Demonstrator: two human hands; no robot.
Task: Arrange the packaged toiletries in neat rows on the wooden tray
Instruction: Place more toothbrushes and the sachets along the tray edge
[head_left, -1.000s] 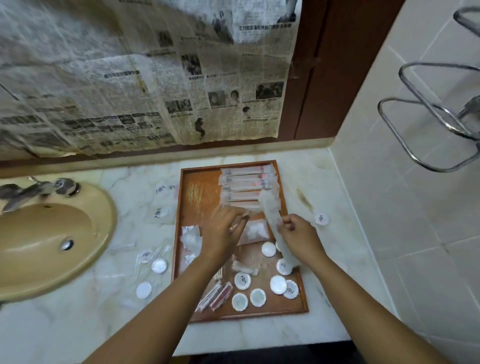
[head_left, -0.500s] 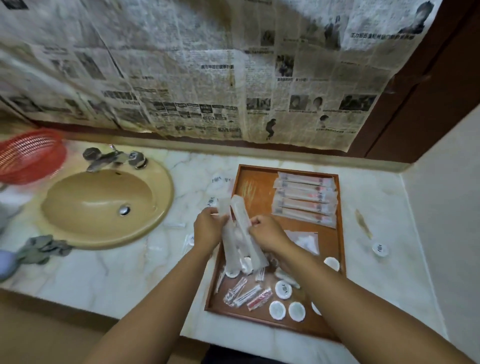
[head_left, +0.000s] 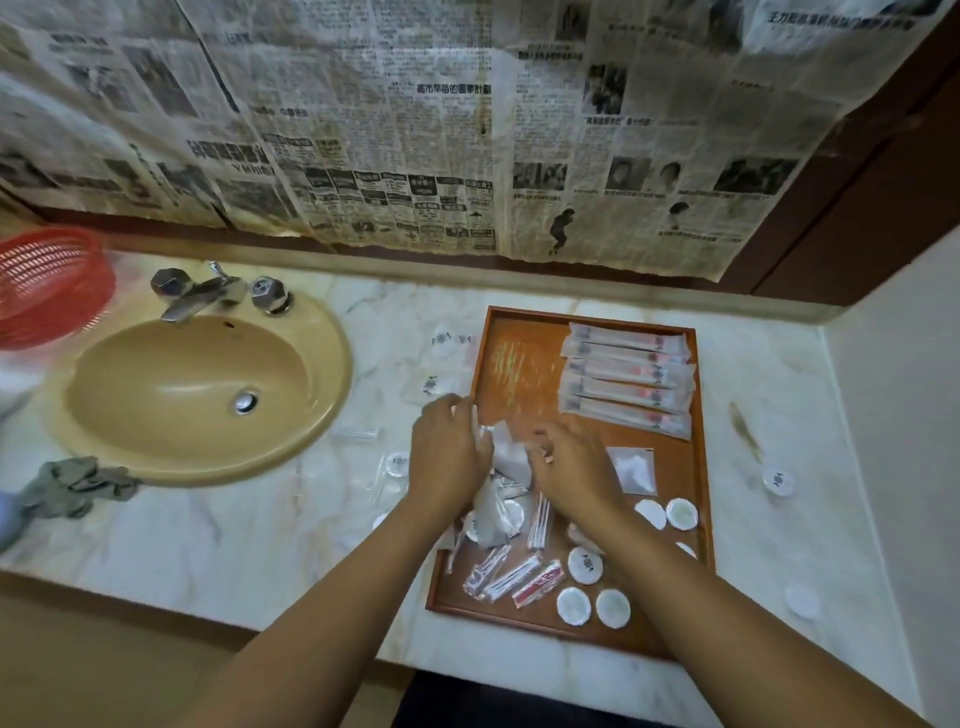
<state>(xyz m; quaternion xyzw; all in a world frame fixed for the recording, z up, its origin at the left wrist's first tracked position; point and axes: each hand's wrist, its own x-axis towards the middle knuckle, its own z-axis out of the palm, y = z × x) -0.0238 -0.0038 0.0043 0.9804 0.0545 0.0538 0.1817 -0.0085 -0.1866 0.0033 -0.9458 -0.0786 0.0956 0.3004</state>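
1. My head view shows a rectangular reddish-brown wooden tray (head_left: 519, 364) with a raised rim, right of centre on the veined white marble counter (head_left: 260, 519).
2. Five long clear-plastic sachets (head_left: 628, 382) lie side by side in a row in the tray's upper right part.
3. The left hand (head_left: 449, 457) curls its fingers round a crinkled bundle of clear packets (head_left: 506, 457) at the tray's left edge.
4. The right hand (head_left: 571, 462) bends its fingers against that bundle; blur stops me telling whether it grips.
5. Round white wrapped discs (head_left: 586, 565) and slim red-and-white packets (head_left: 511, 574) lie loose across the tray's lower part.
6. A flat square sachet of white material (head_left: 634, 470) sits just right of the right hand.
7. At left I see a glossy tan oval basin (head_left: 208, 395) under a chrome tap (head_left: 202, 296), with a red plastic mesh basket (head_left: 47, 280) at the frame's left edge.
8. Yellowed newspaper sheets (head_left: 467, 130) cover the wall along the top.
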